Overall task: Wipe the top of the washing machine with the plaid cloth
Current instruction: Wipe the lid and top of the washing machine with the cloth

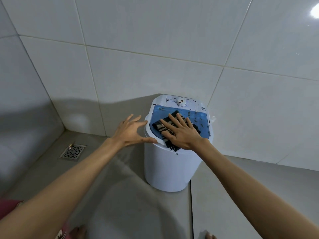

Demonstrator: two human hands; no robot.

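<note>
Two bare forearms enter from lower corners, no sleeves visible to frame edge. Left hand [131, 130]: no rings, no watch, no wristband; nails short, unpainted. Right hand [183, 133]: likewise bare, no jewellery; nails short. Pinkish-red garment [8, 207] at lower left edge, beside left arm; second patch of it lower down shows pale pattern, detail too small to read. Bare toes [78, 232] at bottom edge; second bare foot [209, 236] at bottom right, no footwear.
</note>
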